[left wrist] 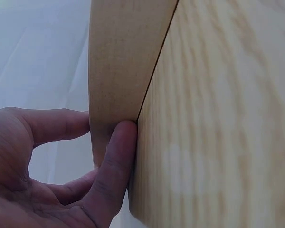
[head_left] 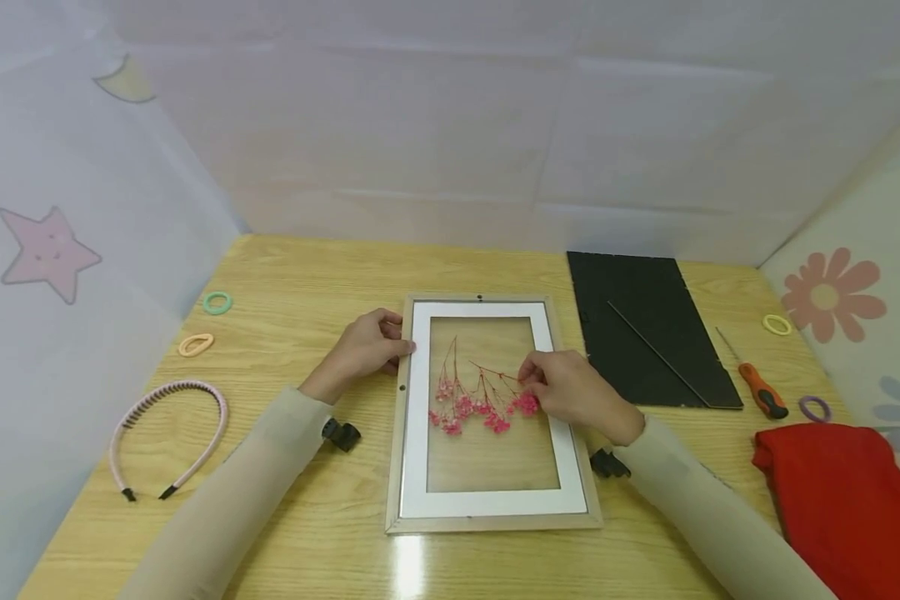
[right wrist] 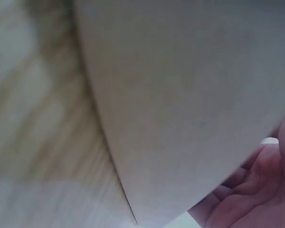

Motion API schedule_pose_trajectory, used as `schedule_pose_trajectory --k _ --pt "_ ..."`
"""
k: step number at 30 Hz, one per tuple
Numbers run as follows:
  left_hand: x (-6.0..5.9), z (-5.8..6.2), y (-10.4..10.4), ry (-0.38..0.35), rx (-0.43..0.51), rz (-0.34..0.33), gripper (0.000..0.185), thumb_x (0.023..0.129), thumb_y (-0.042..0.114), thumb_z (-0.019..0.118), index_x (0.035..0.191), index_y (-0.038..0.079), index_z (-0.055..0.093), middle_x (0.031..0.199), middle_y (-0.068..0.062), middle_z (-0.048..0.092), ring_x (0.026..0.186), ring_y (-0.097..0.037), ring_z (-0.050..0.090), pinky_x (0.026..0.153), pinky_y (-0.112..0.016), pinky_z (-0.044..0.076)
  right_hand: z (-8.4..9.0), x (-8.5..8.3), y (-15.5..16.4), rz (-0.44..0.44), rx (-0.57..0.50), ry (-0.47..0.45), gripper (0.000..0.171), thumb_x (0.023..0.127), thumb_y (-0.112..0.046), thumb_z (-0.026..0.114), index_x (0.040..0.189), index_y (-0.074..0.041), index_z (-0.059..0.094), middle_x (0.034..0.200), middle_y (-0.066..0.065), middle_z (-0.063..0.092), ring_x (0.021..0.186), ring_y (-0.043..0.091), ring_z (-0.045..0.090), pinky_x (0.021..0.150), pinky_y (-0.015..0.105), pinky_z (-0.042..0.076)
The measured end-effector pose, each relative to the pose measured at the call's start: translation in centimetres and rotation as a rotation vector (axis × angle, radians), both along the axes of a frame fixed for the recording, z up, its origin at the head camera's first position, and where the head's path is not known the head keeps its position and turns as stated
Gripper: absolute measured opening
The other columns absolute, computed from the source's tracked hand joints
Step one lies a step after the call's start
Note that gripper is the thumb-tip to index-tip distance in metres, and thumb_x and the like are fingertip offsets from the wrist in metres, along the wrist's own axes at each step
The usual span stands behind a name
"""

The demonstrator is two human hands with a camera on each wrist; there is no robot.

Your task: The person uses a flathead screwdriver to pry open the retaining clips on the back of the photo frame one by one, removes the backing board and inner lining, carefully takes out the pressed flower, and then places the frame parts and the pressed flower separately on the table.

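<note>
A light wooden picture frame (head_left: 495,524) with a white mat (head_left: 495,502) lies flat on the table; wood grain shows through its clear middle. Two dried sprigs with pink blossoms lie over that middle, a left sprig (head_left: 451,423) and a right sprig (head_left: 497,422). My left hand (head_left: 362,348) holds the frame's left side, thumb over the top edge; the left wrist view shows a finger against the frame's outer side (left wrist: 123,57). With thumb and fingertips my right hand (head_left: 576,392) pinches the right sprig. In the right wrist view the frame's side (right wrist: 180,104) hides those fingertips.
At the right lie a black backing board (head_left: 630,333) with a thin rod (head_left: 656,352) on it, a screwdriver (head_left: 761,390), red cloth (head_left: 840,500) and purple and yellow hair ties. A pink headband (head_left: 221,417) and two hair ties (head_left: 196,345) lie left.
</note>
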State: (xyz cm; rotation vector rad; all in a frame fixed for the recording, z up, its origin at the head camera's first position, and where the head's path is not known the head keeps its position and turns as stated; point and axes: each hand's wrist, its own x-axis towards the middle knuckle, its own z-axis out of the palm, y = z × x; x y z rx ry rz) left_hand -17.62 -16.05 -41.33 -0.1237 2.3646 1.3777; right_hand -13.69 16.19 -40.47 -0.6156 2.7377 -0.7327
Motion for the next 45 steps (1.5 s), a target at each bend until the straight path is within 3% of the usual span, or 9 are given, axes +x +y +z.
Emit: schedule_pose_trajectory --k 7,12,17,24,31,40,45 --pt "0.0 0.1 -0.1 -0.004 0.003 0.009 0.059 0.093 0.021 0.072 0.144 0.006 0.045 0.127 -0.016 0.055 0.085 -0.024 0.07 0.071 -0.033 0.065 0.1 -0.1 -0.4 -0.017 0.006 -0.002 0.01 0.094 -0.018 0.071 0.1 -0.01 0.07 0.08 -0.003 0.066 0.066 0.009 0.056 0.057 0.023 0.048" --pt "-0.1 0.3 -0.2 -0.013 0.018 0.02 0.059 0.093 0.02 0.072 0.144 0.006 0.045 0.127 -0.016 0.055 0.085 -0.024 0.069 0.071 -0.034 0.065 -0.1 -0.3 -0.4 0.008 0.032 0.04 0.005 0.093 -0.013 0.07 0.097 -0.01 0.069 0.08 -0.004 0.066 0.067 0.008 0.055 0.058 0.022 0.048" --pt "-0.1 0.3 -0.3 -0.019 0.009 0.024 0.059 0.093 0.02 0.072 0.144 0.006 0.045 0.127 -0.016 0.055 0.083 -0.024 0.069 0.072 -0.035 0.065 -0.3 -0.4 -0.4 0.012 0.02 0.02 0.003 0.092 -0.009 0.067 0.094 -0.009 0.069 0.076 -0.004 0.065 0.063 0.009 0.055 0.055 0.023 0.047" --pt "0.2 0.0 -0.5 -0.018 -0.005 0.018 0.06 0.094 0.021 0.071 0.145 0.006 0.045 0.128 -0.016 0.056 0.083 -0.024 0.069 0.071 -0.033 0.065 -0.6 -0.9 0.0 -0.08 -0.116 -0.044 0.004 0.093 -0.018 0.07 0.091 -0.015 0.069 0.081 -0.002 0.066 0.071 0.012 0.058 0.063 0.025 0.049" --pt "0.2 0.1 -0.6 -0.01 -0.007 0.025 0.06 0.093 0.022 0.072 0.144 0.006 0.045 0.126 -0.014 0.056 0.085 -0.025 0.069 0.071 -0.033 0.064 0.0 -1.3 0.3 -0.169 -0.267 -0.094 0.007 0.093 -0.017 0.071 0.098 -0.013 0.071 0.088 0.003 0.068 0.077 0.016 0.062 0.064 0.028 0.052" --pt "0.2 0.2 -0.4 -0.017 0.002 0.011 0.062 0.094 0.022 0.072 0.146 0.006 0.044 0.127 -0.015 0.056 0.085 -0.024 0.07 0.073 -0.032 0.065 0.9 -1.4 2.8 -0.212 -0.322 0.043 0.007 0.092 -0.014 0.072 0.099 -0.011 0.071 0.088 0.005 0.071 0.075 0.018 0.064 0.061 0.023 0.054" --pt "0.2 0.4 -0.6 -0.017 -0.003 0.009 0.061 0.094 0.022 0.071 0.146 0.007 0.044 0.127 -0.015 0.056 0.086 -0.024 0.07 0.074 -0.032 0.065 1.7 -1.4 4.5 -0.239 -0.325 0.053 0.012 0.092 -0.013 0.073 0.102 -0.008 0.07 0.091 0.008 0.073 0.074 0.013 0.066 0.063 0.021 0.056"
